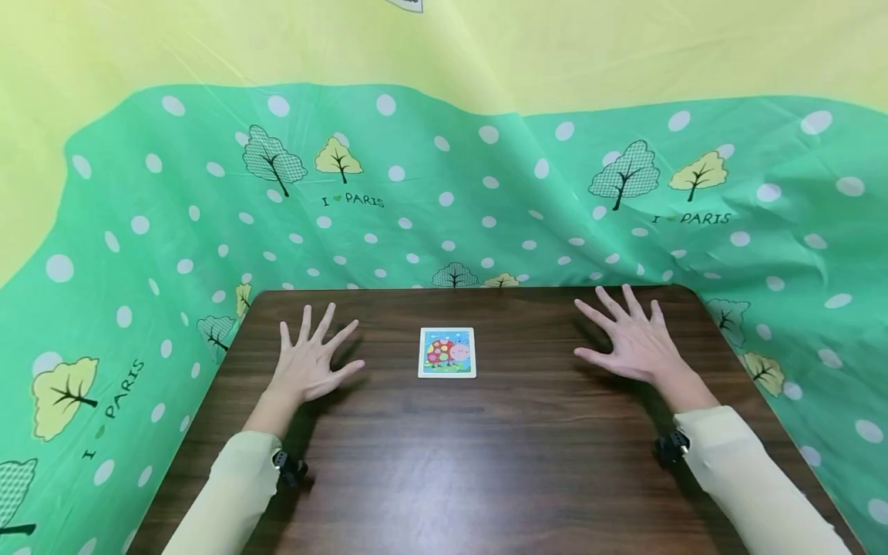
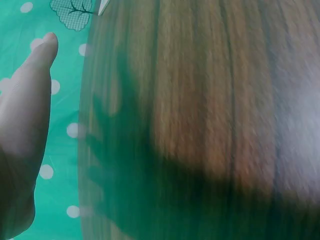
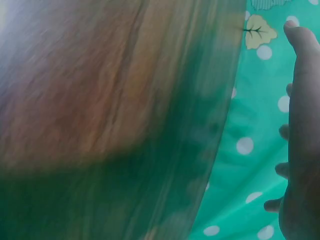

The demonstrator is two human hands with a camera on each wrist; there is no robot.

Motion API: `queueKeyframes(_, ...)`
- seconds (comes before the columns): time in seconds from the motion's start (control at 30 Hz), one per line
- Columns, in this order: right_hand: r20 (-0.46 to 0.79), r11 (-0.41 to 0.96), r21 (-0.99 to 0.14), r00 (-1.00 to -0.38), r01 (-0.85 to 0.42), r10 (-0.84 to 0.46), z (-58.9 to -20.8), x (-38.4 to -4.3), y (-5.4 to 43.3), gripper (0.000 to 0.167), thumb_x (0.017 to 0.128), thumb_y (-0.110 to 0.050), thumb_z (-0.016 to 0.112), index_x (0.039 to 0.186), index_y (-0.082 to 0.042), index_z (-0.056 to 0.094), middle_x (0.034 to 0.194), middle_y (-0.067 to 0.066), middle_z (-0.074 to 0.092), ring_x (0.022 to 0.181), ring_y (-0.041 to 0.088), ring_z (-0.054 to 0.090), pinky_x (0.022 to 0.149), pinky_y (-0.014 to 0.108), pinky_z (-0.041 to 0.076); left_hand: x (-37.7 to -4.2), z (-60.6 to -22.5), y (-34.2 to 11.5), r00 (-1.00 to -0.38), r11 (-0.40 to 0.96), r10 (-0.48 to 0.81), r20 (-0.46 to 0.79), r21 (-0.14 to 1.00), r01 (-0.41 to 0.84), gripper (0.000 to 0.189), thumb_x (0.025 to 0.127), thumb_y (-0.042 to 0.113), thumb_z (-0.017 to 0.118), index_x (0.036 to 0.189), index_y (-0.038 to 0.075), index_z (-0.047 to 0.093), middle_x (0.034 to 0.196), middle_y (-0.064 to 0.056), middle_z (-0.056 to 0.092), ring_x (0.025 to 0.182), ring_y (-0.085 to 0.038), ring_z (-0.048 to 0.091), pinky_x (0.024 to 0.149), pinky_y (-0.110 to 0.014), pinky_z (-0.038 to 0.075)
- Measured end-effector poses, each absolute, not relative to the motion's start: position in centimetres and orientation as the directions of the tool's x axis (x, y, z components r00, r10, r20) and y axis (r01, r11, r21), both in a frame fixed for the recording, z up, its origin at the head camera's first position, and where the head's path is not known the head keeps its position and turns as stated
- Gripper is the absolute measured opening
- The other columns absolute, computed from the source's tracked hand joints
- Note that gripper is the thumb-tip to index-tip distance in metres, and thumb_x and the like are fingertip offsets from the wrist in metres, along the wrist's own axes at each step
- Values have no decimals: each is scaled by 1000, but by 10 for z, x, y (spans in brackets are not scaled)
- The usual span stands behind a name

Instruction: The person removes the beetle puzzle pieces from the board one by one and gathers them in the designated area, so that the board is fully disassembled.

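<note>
A small square picture puzzle or card (image 1: 447, 353) with a white border lies flat near the far middle of the table. It shows a red, spotted ladybug on blue and green. To its left, my left hand (image 1: 308, 365) is held above the table, palm down with fingers spread. My right hand (image 1: 634, 339) is spread the same way on the other side. Neither hand holds anything. Part of the left hand (image 2: 25, 115) fills the left side of the left wrist view, and the right hand (image 3: 305, 115) edges the right wrist view.
The dark wooden table (image 1: 472, 470) has rounded far corners. A green and yellow cloth (image 1: 444, 169) with white dots and printed trees hangs behind it and along both sides. Dark wrist cameras sit at both cuffs. Hand shadows fall on the tabletop.
</note>
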State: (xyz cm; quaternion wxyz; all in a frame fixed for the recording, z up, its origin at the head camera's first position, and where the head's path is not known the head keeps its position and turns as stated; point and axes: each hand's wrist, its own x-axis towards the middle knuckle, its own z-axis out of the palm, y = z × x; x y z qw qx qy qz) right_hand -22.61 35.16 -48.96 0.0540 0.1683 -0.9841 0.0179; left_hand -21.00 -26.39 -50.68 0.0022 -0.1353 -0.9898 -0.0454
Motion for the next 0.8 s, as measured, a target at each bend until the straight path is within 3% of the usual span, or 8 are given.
queueKeyframes(0.5, 140, 915, -26, -908, -403, -396, -482, -238, 311, 95, 100, -74, 68, 179, -39, 30, 187, 17, 32, 171, 61, 22, 124, 93, 23, -220, -503, -230, -952, 939, 306, 21, 162, 305, 89, 102, 81, 55, 178, 43, 30, 194, -6, 7, 179, -51, 0, 131, -91, 1)
queueKeyframes(0.8, 160, 899, -36, -890, -437, -426, -475, -243, 281, 94, 98, -73, 70, 178, -40, 33, 186, 16, 35, 171, 58, 26, 126, 90, 26, -228, -509, -210, -945, 925, 323, 40, 196, 325, 90, 100, 78, 61, 177, 40, 35, 193, -6, 15, 178, -51, 8, 130, -93, 2)
